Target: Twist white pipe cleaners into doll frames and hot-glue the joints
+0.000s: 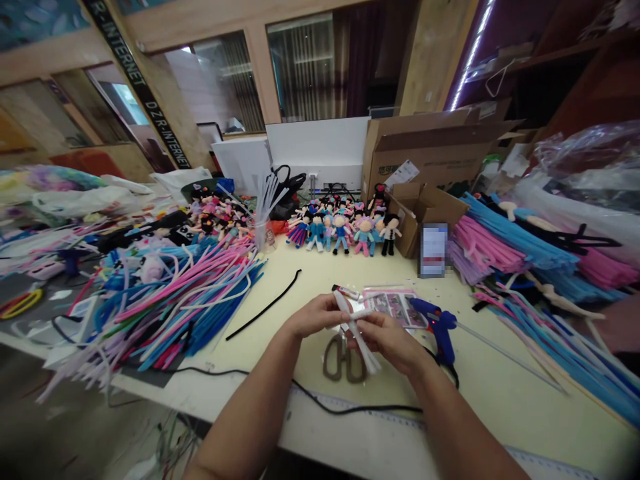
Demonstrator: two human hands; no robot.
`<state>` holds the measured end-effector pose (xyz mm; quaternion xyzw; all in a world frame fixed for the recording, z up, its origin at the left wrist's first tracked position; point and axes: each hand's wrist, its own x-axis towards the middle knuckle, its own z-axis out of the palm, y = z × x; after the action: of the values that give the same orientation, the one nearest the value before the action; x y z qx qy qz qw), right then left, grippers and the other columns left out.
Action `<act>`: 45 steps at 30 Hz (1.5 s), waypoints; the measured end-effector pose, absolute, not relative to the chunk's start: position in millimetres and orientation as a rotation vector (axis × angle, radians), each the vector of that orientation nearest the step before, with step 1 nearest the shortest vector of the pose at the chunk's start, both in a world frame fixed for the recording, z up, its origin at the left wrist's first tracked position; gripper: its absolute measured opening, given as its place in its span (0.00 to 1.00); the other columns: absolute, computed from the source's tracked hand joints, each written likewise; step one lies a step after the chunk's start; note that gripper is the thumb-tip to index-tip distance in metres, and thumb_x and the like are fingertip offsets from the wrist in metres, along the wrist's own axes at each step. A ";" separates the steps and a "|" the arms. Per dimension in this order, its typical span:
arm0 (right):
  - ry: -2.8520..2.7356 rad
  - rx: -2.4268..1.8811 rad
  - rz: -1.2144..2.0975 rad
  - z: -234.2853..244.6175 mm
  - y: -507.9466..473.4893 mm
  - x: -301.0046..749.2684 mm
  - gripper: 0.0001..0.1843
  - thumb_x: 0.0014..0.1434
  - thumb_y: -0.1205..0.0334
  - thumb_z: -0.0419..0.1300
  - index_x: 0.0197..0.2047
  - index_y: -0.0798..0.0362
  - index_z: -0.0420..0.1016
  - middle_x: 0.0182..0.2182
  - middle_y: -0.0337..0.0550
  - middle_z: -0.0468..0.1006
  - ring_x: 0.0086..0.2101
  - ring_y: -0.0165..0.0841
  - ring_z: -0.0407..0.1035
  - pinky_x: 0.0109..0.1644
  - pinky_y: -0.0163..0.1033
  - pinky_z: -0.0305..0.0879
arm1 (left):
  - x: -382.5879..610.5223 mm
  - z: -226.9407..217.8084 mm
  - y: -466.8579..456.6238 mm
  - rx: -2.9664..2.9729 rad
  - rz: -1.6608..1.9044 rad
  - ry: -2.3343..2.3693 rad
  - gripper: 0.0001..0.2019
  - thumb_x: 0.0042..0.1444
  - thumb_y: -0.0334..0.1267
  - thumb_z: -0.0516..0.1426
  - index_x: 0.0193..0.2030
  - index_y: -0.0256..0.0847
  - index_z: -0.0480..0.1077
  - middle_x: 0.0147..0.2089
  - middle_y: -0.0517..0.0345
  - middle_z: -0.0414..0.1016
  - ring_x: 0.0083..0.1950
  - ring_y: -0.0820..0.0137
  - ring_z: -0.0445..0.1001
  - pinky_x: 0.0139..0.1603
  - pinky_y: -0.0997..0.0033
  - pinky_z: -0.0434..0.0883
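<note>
Between my two hands, above the table, is a small bundle of white pipe cleaners (367, 357), with one strand crossing its middle. My left hand (320, 316) pinches it from the left, fingers closed near the crossing. My right hand (385, 339) grips it from the right, thumb and fingers closed just below the crossing. Under the hands lie scissors with grey-brown handles (331, 360); their blades are hidden. A blue glue gun (440, 330) rests to the right of my right hand. Behind the hands is a printed picture sheet (393, 305) in clear plastic.
A single black pipe cleaner (265, 305) lies left of my hands. Piles of coloured pipe cleaners (200, 313) cover the left side, with more bundles (530, 247) at right. Several small dolls (341, 233) stand at the back near a cardboard box (420, 153). A black cable (325, 408) runs along the front.
</note>
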<state>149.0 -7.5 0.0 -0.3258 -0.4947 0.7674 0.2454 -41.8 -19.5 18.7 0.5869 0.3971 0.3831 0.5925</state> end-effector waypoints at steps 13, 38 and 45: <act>-1.102 -0.845 1.929 -7.7 -3.9 139.5 0.19 0.45 0.50 0.67 0.34 0.55 0.72 0.24 0.39 0.77 0.23 0.30 0.72 0.29 0.35 0.68 | -21.9 0.5 -9.7 0.910 1.122 0.986 0.15 0.44 0.40 0.63 0.39 0.35 0.74 0.31 0.56 0.72 0.31 0.75 0.67 0.32 0.76 0.60; -1.143 -0.605 2.188 -9.0 -12.5 138.6 0.18 0.53 0.50 0.62 0.37 0.58 0.73 0.23 0.42 0.77 0.23 0.30 0.72 0.29 0.37 0.68 | -14.4 0.0 -18.1 0.881 1.154 0.728 0.16 0.40 0.43 0.66 0.33 0.31 0.75 0.21 0.60 0.66 0.21 0.80 0.60 0.24 0.77 0.57; -1.189 -0.624 2.143 -5.5 -14.3 135.3 0.17 0.51 0.52 0.63 0.35 0.59 0.72 0.23 0.42 0.77 0.23 0.30 0.72 0.30 0.36 0.68 | -6.9 2.8 -20.1 0.836 1.262 0.860 0.17 0.35 0.44 0.68 0.29 0.33 0.73 0.26 0.57 0.70 0.23 0.78 0.64 0.23 0.79 0.58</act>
<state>135.3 -14.3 -5.5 -0.2352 -0.4483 0.8079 0.3017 -6.9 -20.1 2.8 0.3672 0.3776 0.5544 0.6444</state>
